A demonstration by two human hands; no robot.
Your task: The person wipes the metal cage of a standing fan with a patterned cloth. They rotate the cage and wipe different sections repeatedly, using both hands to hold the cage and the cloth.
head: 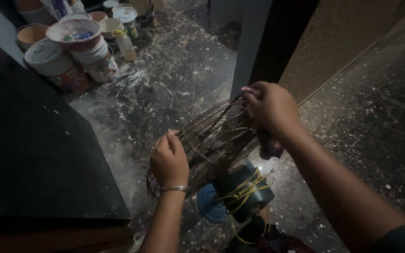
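Dim rm, paint-spattered dark floor (165,89)

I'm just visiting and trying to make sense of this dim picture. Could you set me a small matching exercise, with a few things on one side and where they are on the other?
Things:
1. left hand
2. right hand
3. paint buckets
4. yellow wire

Places:
A. stacked on the floor at upper left
B. gripping the near rim of the wire fan guard
C. wound around the dark fan motor
D. on the far top edge of the guard

Pairs: 1-B, 2-D, 3-A, 4-C
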